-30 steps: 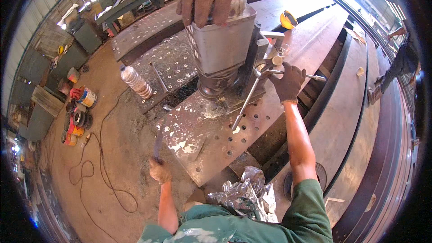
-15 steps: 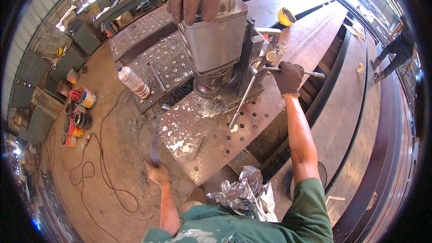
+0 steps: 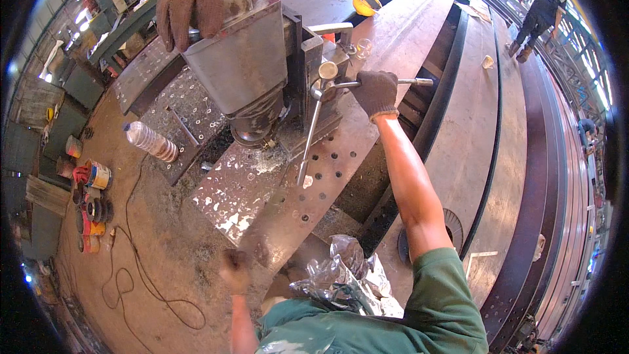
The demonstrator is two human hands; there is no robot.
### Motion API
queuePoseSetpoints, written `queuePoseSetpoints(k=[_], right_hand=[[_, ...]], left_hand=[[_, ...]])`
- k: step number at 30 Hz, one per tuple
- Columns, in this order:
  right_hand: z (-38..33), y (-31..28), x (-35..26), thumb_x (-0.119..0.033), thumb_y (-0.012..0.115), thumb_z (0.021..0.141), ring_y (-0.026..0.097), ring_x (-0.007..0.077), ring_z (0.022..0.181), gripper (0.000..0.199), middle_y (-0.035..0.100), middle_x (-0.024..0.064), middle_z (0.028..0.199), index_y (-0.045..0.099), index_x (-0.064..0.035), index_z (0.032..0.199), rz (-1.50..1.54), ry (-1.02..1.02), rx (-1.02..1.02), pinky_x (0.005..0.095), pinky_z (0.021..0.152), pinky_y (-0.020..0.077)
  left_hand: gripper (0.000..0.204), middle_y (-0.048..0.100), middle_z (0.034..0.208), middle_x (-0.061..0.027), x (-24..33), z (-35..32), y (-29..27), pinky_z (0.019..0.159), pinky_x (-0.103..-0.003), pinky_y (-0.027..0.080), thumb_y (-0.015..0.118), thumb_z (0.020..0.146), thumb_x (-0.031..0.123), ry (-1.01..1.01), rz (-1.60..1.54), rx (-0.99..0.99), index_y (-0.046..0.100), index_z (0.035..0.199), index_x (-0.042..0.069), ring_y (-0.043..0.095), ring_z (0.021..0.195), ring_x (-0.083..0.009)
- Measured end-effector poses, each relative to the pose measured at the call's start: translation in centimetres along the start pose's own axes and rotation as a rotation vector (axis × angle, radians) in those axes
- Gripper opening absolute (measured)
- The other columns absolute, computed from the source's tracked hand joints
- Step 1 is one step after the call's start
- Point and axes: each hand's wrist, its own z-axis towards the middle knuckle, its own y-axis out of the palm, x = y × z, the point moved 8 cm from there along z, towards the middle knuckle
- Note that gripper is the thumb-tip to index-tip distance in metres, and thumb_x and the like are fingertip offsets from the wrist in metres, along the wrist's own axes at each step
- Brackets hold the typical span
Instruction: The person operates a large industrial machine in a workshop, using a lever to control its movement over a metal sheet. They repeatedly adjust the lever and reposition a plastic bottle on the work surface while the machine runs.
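Observation:
My right hand [image 3: 375, 94], in a brown knit glove, is closed around a metal bar of the spoked feed handle [image 3: 308, 137] on a grey drilling machine [image 3: 246, 69]. The machine stands upright on a steel plate [image 3: 278, 193] with several round holes and white flaky patches. My bare left hand [image 3: 234, 273] is low, by the plate's near left edge; motion smears its fingers, so their state does not show. An empty-looking brown glove [image 3: 190, 10] lies draped over the machine's top.
Left of the machine stands a plastic bottle [image 3: 151, 141] beside a metal rod [image 3: 183, 126]. Crumpled silver foil [image 3: 347, 275] lies close to my body. A yellow helmet [image 3: 365, 3] rests on the far beams. A cable [image 3: 141, 265] loops across the floor. Another person [image 3: 542, 10] stands far right.
My left hand has come up to the plate's near edge. The view has swung, so the machine sits further left. My right hand keeps its hold on the feed handle.

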Motion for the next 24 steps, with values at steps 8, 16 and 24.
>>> queuePoseSetpoints(k=[8, 16, 24], right_hand=[[0.1, 0.3, 0.1, -0.039, 0.072, 0.084, 0.071, 0.0308, 0.071, 0.018, 0.072, 0.0053, 0.071, 0.077, -0.0233, 0.076, 0.003, -0.013, -0.008, 0.0487, 0.072, 0.0475], [-0.1, 0.2, 0.1, -0.042, 0.073, 0.083, 0.071, 0.0319, 0.071, 0.023, 0.072, 0.0077, 0.070, 0.076, -0.0210, 0.074, 0.023, -0.035, -0.041, 0.0488, 0.071, 0.0487], [-0.3, 0.6, 0.2, -0.041, 0.075, 0.081, 0.070, 0.0325, 0.069, 0.022, 0.071, 0.0083, 0.068, 0.075, -0.0200, 0.073, 0.063, -0.042, -0.005, 0.0487, 0.070, 0.0481]], left_hand=[[0.020, 0.071, 0.088, -0.0181, 4.4, -1.2, 17.0, 0.063, -0.050, 0.056, 0.068, 0.099, 0.024, 0.365, 0.313, -0.016, 0.067, 0.108, 0.005, 0.071, 0.073, -0.0399], [0.025, 0.071, 0.085, -0.0212, 5.9, 3.2, 29.7, 0.059, -0.056, 0.056, 0.067, 0.094, 0.021, 0.257, 0.385, -0.125, 0.063, 0.115, 0.007, 0.070, 0.068, -0.0435], [0.031, 0.072, 0.091, -0.0247, 6.4, -0.3, 26.6, 0.063, -0.057, 0.057, 0.066, 0.095, 0.018, 0.247, 0.299, -0.199, 0.063, 0.124, 0.007, 0.070, 0.071, -0.0460]])
